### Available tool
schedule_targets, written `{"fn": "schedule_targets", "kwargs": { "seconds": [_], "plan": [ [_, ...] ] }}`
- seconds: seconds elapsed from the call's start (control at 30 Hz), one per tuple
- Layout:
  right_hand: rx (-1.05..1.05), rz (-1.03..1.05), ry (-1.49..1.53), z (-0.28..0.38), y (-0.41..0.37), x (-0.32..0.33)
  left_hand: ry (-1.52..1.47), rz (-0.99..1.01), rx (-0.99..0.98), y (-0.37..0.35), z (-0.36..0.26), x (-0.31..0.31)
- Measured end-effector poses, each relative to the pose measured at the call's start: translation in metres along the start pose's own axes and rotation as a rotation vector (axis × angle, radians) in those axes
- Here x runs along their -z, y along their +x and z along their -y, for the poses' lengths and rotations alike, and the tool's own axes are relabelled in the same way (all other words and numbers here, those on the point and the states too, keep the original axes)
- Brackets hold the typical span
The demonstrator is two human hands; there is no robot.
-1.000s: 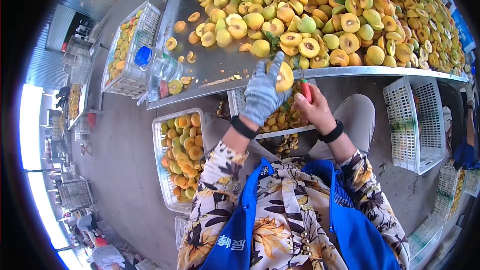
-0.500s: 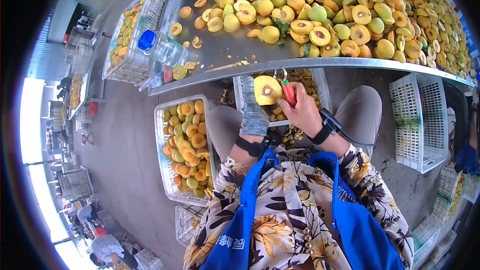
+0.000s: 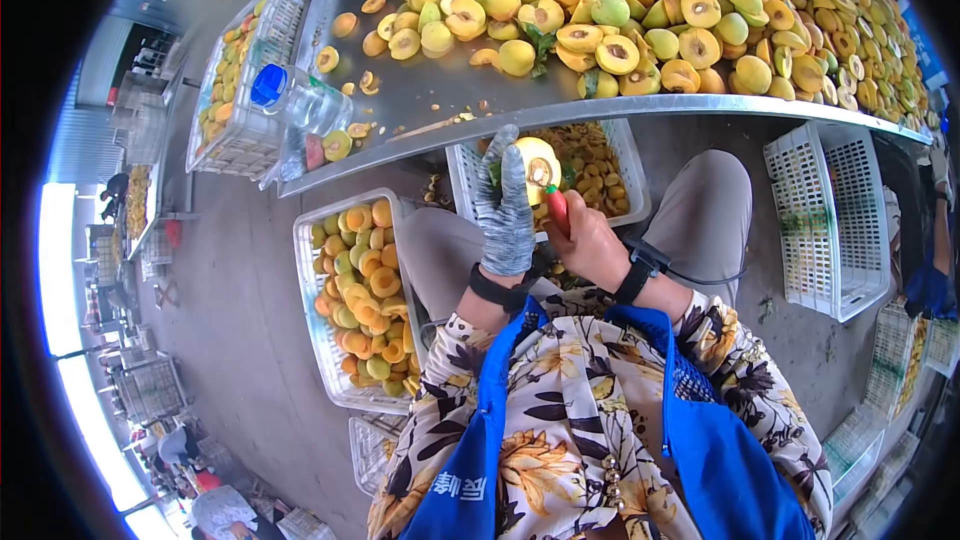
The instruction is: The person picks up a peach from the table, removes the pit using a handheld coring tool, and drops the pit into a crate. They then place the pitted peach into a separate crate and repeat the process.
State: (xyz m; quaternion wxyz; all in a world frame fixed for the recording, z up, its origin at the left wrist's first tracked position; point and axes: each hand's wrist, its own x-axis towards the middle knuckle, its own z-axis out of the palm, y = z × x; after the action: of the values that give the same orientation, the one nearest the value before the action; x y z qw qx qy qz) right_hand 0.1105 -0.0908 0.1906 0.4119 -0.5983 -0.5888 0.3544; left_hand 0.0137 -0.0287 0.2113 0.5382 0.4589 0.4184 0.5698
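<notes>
My left hand, in a grey knitted glove, holds a halved yellow peach at its inner side, fingers pointing up. The cut face is turned towards my right hand, with a brown centre. In my bare right hand is a red-handled pitting tool with a green collar, its tip at the middle of the fruit; the metal end is hard to make out. Beneath both hands stands a white crate with fruit pieces in it. Peach halves fill another crate left of my knee.
A metal table with a raised rim bears a big heap of halved peaches. A blue-capped bottle lies at its left corner. White crates stand to the right. A co-worker's gloved hand shows at far right.
Both hands have come slightly lower with the peach half. The tool's metal loop, clear of the fruit before, is now at its centre. My left fingers have straightened upward.
</notes>
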Motion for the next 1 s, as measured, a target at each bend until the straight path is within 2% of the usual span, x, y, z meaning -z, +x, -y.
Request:
{"fn": "schedule_targets", "kwargs": {
  "seconds": [0.07,0.1,0.13,0.2,0.23,0.27,0.33,0.4,0.47,0.5,0.6,0.63,0.67,0.73,0.8,0.87,0.9,0.93,1.0],
  "plan": [
    [-0.005,0.060,0.044,0.007,-0.003,0.001,-0.043,-0.015,-0.009,0.007,0.008,0.008],
    [-0.005,0.063,0.045,0.006,-0.003,0.001,0.008,0.062,-0.003,0.010,0.009,0.017],
    [-0.024,0.147,0.017,0.002,-0.002,0.001,0.009,0.059,-0.002,0.016,0.011,0.027],
    [-0.044,0.237,-0.009,0.000,-0.001,0.001,0.067,0.523,-0.029,0.034,0.021,0.048],
    [-0.138,0.327,-0.019,0.002,0.001,0.003,-0.055,0.530,0.329,0.041,0.011,0.048],
    [-0.229,0.416,-0.031,0.003,0.005,0.003,-0.053,0.525,0.327,0.042,0.012,0.048],
    [-0.185,0.442,0.021,-0.007,0.010,0.004,-0.138,0.385,0.466,0.041,0.017,0.049],
    [-0.142,0.465,0.073,-0.009,0.012,0.003,-0.118,0.349,0.411,0.032,0.014,0.050],
    [-0.123,0.491,0.234,-0.005,0.012,0.001,0.013,0.143,0.115,0.011,-0.002,0.041],
    [-0.049,0.469,0.227,-0.012,0.009,-0.006,-0.181,-0.018,0.289,0.011,0.004,0.039],
    [-0.128,0.491,0.131,0.001,0.011,-0.008,-0.219,-0.061,0.310,0.008,0.007,0.039],
    [-0.038,0.445,0.165,0.006,0.012,-0.010,-0.232,-0.088,0.378,0.010,0.011,0.040],
    [-0.037,0.445,0.164,0.010,0.012,-0.007,-0.232,-0.088,0.376,0.012,0.016,0.041],
    [-0.638,0.724,0.749,0.022,0.009,0.006,-0.112,-0.069,0.133,0.012,0.023,0.039],
    [-0.689,0.745,0.866,0.023,0.006,0.007,-0.054,-0.041,0.063,0.015,0.020,0.039],
    [-0.740,0.769,0.983,0.022,0.006,0.008,-0.074,0.135,0.345,0.022,0.015,0.046],
    [-0.773,0.822,1.067,0.021,0.006,0.008,-0.176,0.227,0.399,0.021,0.014,0.048],
    [-0.805,0.874,1.151,0.021,0.007,0.007,-0.174,0.225,0.400,0.021,0.010,0.049],
    [-0.766,0.885,1.231,0.017,0.002,-0.003,-0.415,0.369,0.628,0.021,0.006,0.051]
  ]
}}
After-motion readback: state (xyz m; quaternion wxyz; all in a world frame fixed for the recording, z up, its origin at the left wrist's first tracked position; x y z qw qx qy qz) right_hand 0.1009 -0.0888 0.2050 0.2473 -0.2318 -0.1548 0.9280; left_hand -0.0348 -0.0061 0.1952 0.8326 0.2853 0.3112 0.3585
